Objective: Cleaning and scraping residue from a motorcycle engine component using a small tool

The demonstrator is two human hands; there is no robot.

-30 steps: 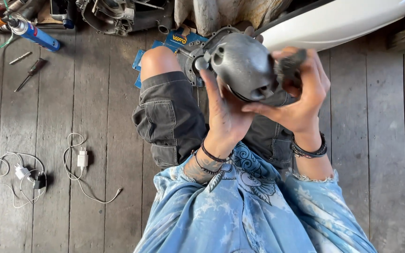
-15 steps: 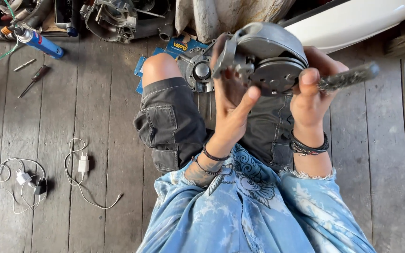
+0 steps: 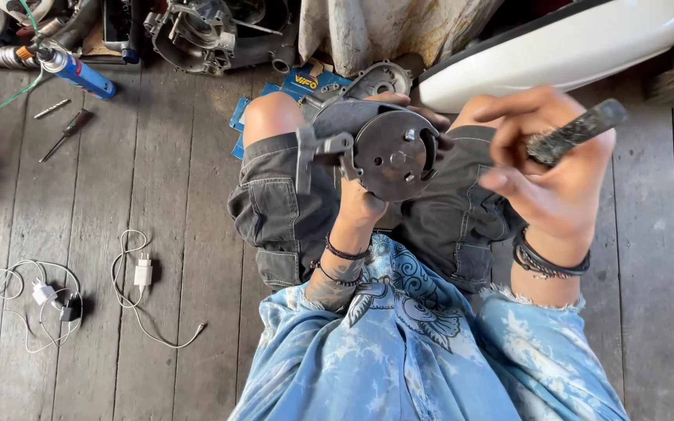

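A blue spray can (image 3: 79,74) lies at eleven o'clock on the grey plank floor (image 3: 181,234), its nozzle toward a green hose (image 3: 1,105). Just below it rest a drill bit (image 3: 52,108) and a dark-handled screwdriver (image 3: 65,132). An engine casing (image 3: 193,31) sits at twelve o'clock, with a stained cloth (image 3: 384,31) to its right. A white curved panel (image 3: 555,51) fills one o'clock. At eight o'clock lie a white charger with cable (image 3: 143,273) and a tangle of white cords (image 3: 29,300). A blue sheet (image 3: 306,82) shows by the bare knee.
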